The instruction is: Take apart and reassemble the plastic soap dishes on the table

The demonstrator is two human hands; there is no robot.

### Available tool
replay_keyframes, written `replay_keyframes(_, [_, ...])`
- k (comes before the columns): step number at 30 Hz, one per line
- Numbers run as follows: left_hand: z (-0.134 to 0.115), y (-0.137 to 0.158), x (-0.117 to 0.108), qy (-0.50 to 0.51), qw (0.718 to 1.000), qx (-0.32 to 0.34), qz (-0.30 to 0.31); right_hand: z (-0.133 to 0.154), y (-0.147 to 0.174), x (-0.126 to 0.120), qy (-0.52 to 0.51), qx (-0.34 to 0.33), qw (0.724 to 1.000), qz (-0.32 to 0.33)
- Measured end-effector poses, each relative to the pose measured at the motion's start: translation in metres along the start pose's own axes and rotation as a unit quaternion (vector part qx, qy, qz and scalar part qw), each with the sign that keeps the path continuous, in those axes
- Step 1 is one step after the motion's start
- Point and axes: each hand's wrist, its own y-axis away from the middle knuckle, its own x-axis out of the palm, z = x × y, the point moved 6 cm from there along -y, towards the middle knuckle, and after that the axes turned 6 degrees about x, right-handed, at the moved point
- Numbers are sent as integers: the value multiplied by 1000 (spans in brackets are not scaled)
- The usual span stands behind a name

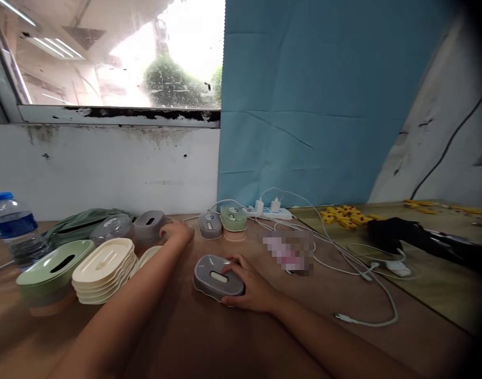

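My right hand (251,284) is closed round the near right side of a grey, oval-ended tissue box (201,271), low over the brown table. Its thumb lies along the front edge and its fingers bend over the top near the slot. My left hand (178,231) reaches to the back left, fingers curled against the right edge of a grey slotted lid (148,221). Part of its grip is hidden. Under my left forearm lies a stack of cream oval plates (104,263), with another cream piece (145,259) partly covered. A green slotted box (55,268) stands left of the stack.
Grey (209,225) and green (234,221) boxes stand at the back, by a white power strip (278,213) with cables. Clear lids (112,227), a green pouch (80,226) and a water bottle (15,229) are left. Yellow pieces (345,216) and a black object (391,234) lie right.
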Motion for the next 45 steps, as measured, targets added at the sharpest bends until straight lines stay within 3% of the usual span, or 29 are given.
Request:
replay_keyframes(8, [0,-17,35,81,995,-23,-44,-3,2,-1,0,0,1000,9])
replay_keyframes(15, [-7,-13,37,88,996,-11,0,-8,0,-4,-20,6,999,-40])
replay_keyframes(19, [-27,8,22,164,983,68,47,-12,0,-8,-47,17,996,-68])
replay_keyframes(23, [-25,53,12,250,962,78,76,-17,1,-11,-108,6,989,-100])
replay_keyframes(25, [-17,82,17,330,936,54,111,-17,1,-11,-147,2,982,-121])
replay_keyframes(27, [-11,109,32,501,847,-9,177,-16,0,-9,-192,8,973,-128])
replay_keyframes(29, [-9,128,41,600,775,-43,196,-12,-1,-3,-234,22,966,-108])
replay_keyframes(34, [-12,137,33,664,739,-6,118,-5,1,10,-246,39,965,-74])
replay_keyframes(36, [-14,140,29,708,699,-20,101,-7,2,9,-224,47,969,-91])
replay_keyframes(39, [-18,147,30,748,651,-50,122,-12,1,4,-199,75,969,-124])
replay_keyframes(45, [-19,148,36,744,648,-69,151,-14,-2,5,-220,94,963,-124])
